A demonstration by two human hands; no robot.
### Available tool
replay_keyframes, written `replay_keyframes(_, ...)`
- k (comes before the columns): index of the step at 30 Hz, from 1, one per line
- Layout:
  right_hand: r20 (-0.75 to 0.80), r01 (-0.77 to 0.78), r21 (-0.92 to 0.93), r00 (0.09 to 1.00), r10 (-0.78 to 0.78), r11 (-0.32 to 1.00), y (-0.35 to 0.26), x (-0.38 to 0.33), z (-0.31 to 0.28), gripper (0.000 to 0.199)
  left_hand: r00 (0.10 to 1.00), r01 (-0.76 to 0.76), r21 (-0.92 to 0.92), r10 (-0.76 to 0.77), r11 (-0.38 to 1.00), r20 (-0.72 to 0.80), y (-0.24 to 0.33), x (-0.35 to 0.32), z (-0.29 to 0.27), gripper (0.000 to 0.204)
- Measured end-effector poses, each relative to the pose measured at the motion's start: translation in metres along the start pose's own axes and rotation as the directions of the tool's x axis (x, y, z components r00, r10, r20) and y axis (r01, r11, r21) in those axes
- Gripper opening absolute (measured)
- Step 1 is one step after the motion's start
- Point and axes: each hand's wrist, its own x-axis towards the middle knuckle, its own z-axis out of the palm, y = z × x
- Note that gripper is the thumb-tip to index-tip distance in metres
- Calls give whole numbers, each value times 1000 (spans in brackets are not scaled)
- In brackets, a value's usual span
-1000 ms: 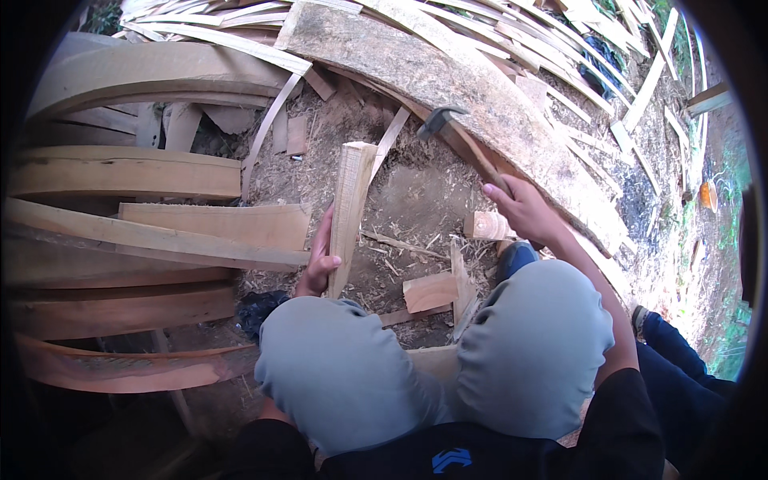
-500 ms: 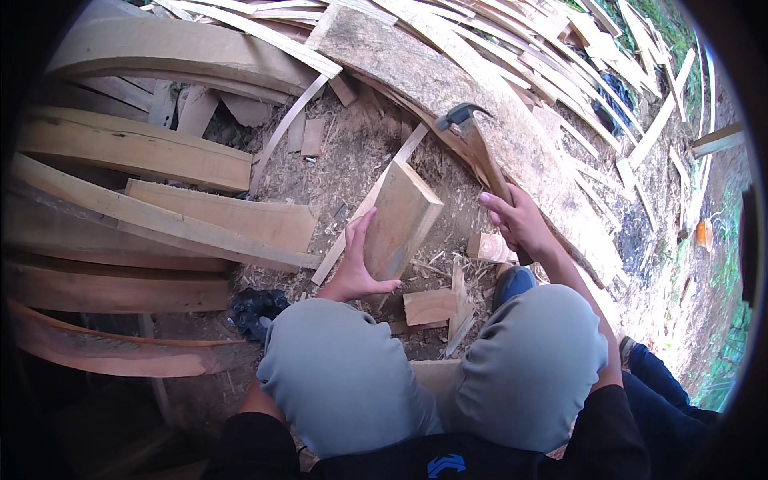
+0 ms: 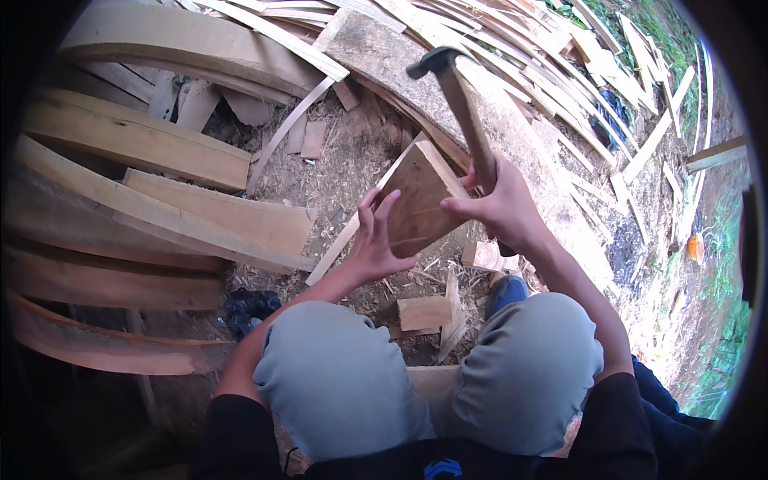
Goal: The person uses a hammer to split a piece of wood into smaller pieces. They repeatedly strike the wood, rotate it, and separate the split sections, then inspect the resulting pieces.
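Note:
Between my hands a thick wooden block (image 3: 418, 194) stands tilted in front of my knees. My left hand (image 3: 378, 244) is closed on its lower left side, fingertips on the broad face. A claw hammer (image 3: 467, 112) rises from my right hand (image 3: 510, 210), which is wrapped round its wooden handle with the dark head pointing up and left. The thumb of that same hand presses against the block's right edge. Behind the block leans a thin wooden strip (image 3: 334, 250).
Curved timber pieces (image 3: 144, 144) are stacked at the left. A broad rough plank (image 3: 384, 50) arcs across the far side, with many thin offcuts (image 3: 552, 64) beyond. A small block (image 3: 424, 312) lies before my knees, another (image 3: 484, 254) near my shoe. Black plastic (image 3: 250, 308) lies at the left.
My right hand has moved left with the hammer, its thumb now meeting the block. My left hand has closed on the block, which has tilted and turned.

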Motion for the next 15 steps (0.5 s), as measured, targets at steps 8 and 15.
replay_keyframes(8,-147,47,-50,988,-53,998,-21,-4,27,63,977,-80,37,86,996,-194,-9,37,29,149)
replay_keyframes(15,-102,42,-81,993,-50,996,-15,-7,46,57,953,235,-101,-250,967,-171,33,42,37,152)
